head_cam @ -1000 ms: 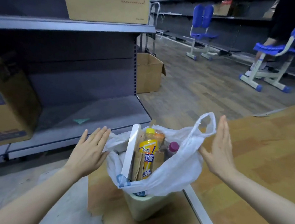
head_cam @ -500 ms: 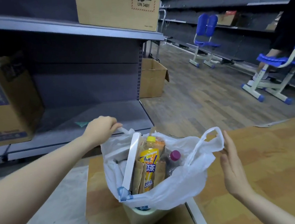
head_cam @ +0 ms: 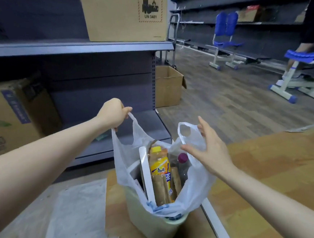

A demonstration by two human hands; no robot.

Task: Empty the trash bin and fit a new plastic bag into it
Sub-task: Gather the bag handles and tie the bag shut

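On the floor at six o'clock stands a pale trash bin, lined with a full white plastic bag. A person's bare arms reach down to it. Half a second ago the left hand was only closing on the bag's left handle; now it is clenched around that handle and has drawn it up taut toward eleven o'clock. The right hand, at three o'clock of the bin, is spread wide with nothing in it, fingers just beside the slack right handle. Lifting the bag out looks to be starting, with one handle yet to be caught. Inside the bag stand a yellow bottle, a purple-capped bottle and a white flat board. Anything lower in the bag is hidden. No fresh bag can be identified; a pale sheet at eight o'clock is too unclear to name.
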